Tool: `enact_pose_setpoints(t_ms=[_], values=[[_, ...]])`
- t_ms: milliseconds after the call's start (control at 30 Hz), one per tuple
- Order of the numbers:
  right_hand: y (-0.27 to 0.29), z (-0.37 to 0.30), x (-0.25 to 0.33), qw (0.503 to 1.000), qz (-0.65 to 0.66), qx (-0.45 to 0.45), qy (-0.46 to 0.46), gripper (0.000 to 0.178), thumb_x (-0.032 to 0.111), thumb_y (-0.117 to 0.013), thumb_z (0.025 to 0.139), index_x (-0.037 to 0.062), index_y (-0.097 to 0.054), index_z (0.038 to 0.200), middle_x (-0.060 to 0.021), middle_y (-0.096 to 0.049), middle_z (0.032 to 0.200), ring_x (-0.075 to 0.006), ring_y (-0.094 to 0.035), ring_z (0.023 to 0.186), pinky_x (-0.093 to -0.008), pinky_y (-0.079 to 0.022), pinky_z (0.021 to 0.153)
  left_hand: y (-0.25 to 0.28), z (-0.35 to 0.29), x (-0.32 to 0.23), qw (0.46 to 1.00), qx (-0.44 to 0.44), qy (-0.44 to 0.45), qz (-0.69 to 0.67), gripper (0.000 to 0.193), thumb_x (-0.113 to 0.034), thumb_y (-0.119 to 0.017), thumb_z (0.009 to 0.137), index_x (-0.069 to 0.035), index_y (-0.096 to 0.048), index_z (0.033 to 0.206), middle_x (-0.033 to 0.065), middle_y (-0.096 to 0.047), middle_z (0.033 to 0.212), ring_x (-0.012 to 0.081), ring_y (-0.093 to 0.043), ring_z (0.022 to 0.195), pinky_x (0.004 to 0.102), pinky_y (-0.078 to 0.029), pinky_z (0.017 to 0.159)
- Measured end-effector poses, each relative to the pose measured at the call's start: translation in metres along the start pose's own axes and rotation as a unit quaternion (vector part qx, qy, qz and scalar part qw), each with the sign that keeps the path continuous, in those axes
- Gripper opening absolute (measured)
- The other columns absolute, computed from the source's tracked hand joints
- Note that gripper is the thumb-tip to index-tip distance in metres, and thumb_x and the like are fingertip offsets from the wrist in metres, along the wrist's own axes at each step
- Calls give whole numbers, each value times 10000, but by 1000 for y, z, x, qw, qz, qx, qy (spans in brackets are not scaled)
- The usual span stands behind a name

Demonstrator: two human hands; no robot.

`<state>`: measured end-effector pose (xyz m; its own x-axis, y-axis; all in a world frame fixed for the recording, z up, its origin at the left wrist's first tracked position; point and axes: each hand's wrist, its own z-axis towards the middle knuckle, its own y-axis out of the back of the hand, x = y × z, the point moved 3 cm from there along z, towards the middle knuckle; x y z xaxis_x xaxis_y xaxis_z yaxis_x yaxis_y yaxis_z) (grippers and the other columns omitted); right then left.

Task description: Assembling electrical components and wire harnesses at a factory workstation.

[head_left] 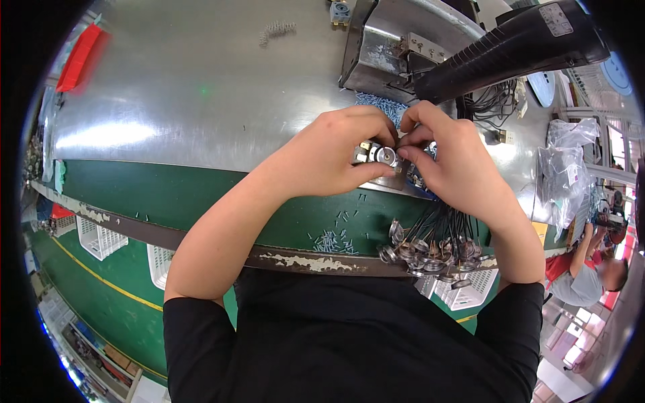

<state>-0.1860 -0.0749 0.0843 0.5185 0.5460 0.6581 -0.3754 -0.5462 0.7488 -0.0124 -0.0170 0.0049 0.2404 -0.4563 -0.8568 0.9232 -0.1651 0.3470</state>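
Observation:
My left hand (342, 151) grips a small silver part (383, 156) with a round metal face and brass-coloured tabs, thumb below it and fingers behind. Close against its right side, my right hand (447, 144) has thumb and fingertips pinched together; whatever is between them is too small to tell. Just beyond the hands lies a heap of small bluish screws (381, 105). Under my right hand, some blue and metal pieces show only in part. Right of centre at the near edge lies a bundle of round metal parts (430, 252) on black wires.
A black-handled tool (510, 50) slants over a metal fixture (383, 50) at the back right. Loose screws (330, 242) lie on the green mat (289, 218). Springs (277, 30) and a red bin (82, 57) are farther left. A co-worker (588, 275) is at far right.

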Motion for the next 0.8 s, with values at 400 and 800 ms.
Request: enact_pose_setpoints(t_ms=[400, 800], values=[[-12, -12, -8, 994, 63, -88, -27, 379, -109, -744, 850, -10, -588, 1180, -137, -723, 935, -283, -787, 910, -334, -613, 791, -1, 1, -3, 1000, -10, 17, 5, 351, -76, -869, 778, 2, -717, 1084, 159, -721, 1146, 367, -697, 1068, 433, -563, 928], [77, -12, -8, 865, 131, -429, 225, 616, 439, -535, 1093, -53, -453, 1455, -199, -593, 1336, -306, -592, 1249, -477, -456, 1092, 0, 8, -3, 1000, 17, -8, 3, 304, -63, -844, 793, -6, -773, 1083, 147, -762, 1123, 343, -730, 1038, 423, -580, 914]])
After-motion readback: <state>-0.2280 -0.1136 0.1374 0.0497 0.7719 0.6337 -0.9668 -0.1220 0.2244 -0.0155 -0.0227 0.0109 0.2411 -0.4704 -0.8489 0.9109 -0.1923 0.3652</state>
